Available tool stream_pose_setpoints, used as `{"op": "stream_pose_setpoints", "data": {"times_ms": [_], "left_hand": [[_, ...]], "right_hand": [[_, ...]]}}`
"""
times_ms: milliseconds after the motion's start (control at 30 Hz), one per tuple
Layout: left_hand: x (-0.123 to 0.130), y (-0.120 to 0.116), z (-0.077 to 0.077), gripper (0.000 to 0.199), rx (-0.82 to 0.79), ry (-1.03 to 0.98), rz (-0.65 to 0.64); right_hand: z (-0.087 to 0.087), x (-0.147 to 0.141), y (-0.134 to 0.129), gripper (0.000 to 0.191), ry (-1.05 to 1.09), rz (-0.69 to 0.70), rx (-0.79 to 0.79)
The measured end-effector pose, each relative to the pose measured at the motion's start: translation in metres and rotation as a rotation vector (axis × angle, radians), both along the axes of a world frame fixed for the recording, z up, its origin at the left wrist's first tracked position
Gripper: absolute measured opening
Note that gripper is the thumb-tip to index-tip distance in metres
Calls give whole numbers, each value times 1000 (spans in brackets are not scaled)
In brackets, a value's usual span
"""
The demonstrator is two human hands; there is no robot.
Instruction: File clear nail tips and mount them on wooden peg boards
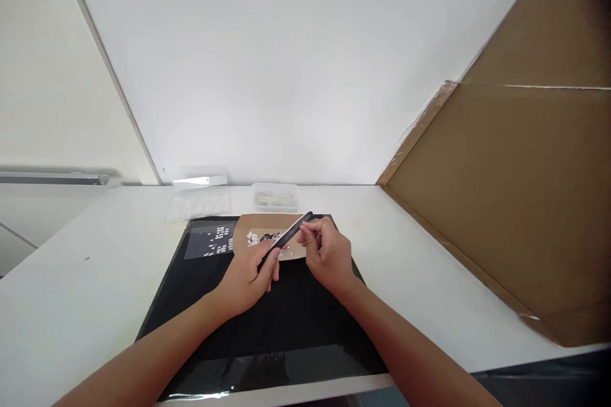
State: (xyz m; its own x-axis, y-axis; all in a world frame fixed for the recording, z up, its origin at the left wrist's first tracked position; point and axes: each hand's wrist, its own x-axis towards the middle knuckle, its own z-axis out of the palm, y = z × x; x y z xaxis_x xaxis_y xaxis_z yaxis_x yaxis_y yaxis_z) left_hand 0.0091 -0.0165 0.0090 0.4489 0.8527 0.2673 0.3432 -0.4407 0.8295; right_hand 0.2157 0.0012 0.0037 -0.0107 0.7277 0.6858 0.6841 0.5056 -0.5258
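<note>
In my left hand (251, 270) is a slim, long dark object (292, 230) with a pale upper face; its kind I cannot make out. It slants up to the right, gripped at its lower end between thumb and fingers. My right hand (327, 251) is closed in a pinch close to the object's far end. Whether a small piece sits in that pinch is too small to tell. Beneath both hands lies a brown paper sheet (245, 227) bearing small white and black pieces (252, 238), partly hidden by the hands.
A black mat (286, 318) covers the middle of the white table (76, 305). On its far left is a clear sheet (195, 243) with small white labels. Behind stand a clear plastic box (275, 196) and a clear open package (199, 198). Cardboard (506, 203) leans at the right.
</note>
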Motion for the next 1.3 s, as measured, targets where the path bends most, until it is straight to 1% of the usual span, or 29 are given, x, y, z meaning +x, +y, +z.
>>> {"op": "stream_pose_setpoints", "data": {"times_ms": [100, 267, 333, 433, 533, 667, 933, 1167, 1300], "left_hand": [[0, 0, -3, 37, -20, -1, -12], [0, 1, -2, 40, -21, -10, 15], [0, 1, 0, 41, -4, -16, 18], [-1, 0, 1, 38, 8, -31, 3], [-1, 0, -2, 36, -10, -33, -11], [-1, 1, -4, 37, 0, -24, -11], [-3, 1, -2, 33, 52, -1, -42], [-6, 3, -1, 33, 100, 23, -92], [-6, 3, -1, 35, 98, 17, -119]], "right_hand": [[0, 5, 3, 15, 15, -7, -6], [-2, -6, -5, 12, -104, 132, -6], [-2, -10, -8, 12, -120, 142, -5], [-1, -7, -6, 12, -61, 67, -12], [1, 3, 1, 15, 28, -27, -25], [2, 13, 8, 20, 119, -66, -66], [-2, 14, 11, 22, 225, 40, -130], [-2, 17, 13, 24, 245, 103, -198], [-1, 17, 13, 25, 270, 126, -218]]}}
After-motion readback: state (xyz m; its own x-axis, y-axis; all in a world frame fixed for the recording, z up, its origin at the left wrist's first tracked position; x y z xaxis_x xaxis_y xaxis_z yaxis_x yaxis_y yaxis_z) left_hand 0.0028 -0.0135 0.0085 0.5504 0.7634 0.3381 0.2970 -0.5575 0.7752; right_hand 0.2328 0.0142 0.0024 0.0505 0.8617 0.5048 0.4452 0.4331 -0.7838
